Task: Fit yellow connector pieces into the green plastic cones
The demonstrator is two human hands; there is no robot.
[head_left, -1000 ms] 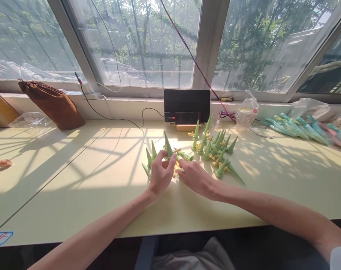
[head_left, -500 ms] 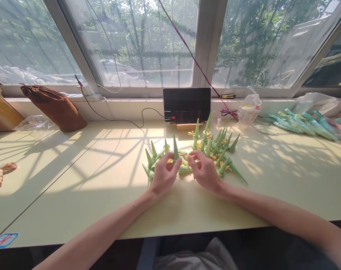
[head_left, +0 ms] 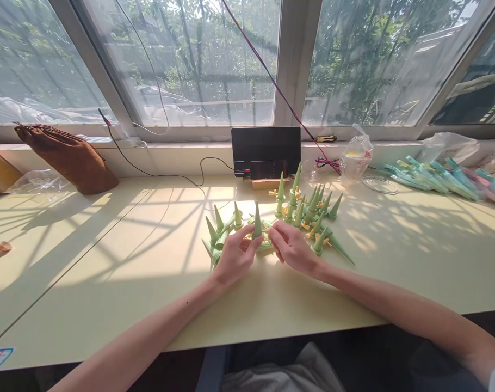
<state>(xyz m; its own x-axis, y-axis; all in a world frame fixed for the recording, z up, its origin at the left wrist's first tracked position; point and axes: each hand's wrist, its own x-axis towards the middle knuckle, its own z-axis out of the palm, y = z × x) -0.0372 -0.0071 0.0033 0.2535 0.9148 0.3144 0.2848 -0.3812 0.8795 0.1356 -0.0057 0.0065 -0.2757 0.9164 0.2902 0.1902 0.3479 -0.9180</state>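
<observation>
My left hand (head_left: 236, 255) pinches a green cone-shaped piece (head_left: 257, 222) between thumb and fingers, its tip pointing up. Close beside it on the right, my right hand (head_left: 293, 248) has its fingers closed at the cone's side, near a small yellow part; what lies between these fingertips is too small to make out. Several more green cones (head_left: 212, 231) lie and stand left of my left hand. Behind and right of my right hand is a cluster of green cones with small yellow pegs (head_left: 313, 208).
A black tablet (head_left: 266, 147) leans at the back with a phone (head_left: 268, 170) before it. A brown drawstring bag (head_left: 74, 163) stands left. At the right are a bagged cup (head_left: 354, 158) and packaged teal items (head_left: 431, 175). A black cable (head_left: 161, 175) crosses the table.
The right hand's fingers have drawn closer together near the cone's side. The left hand still holds the cone. My view has shifted slightly to the right.
</observation>
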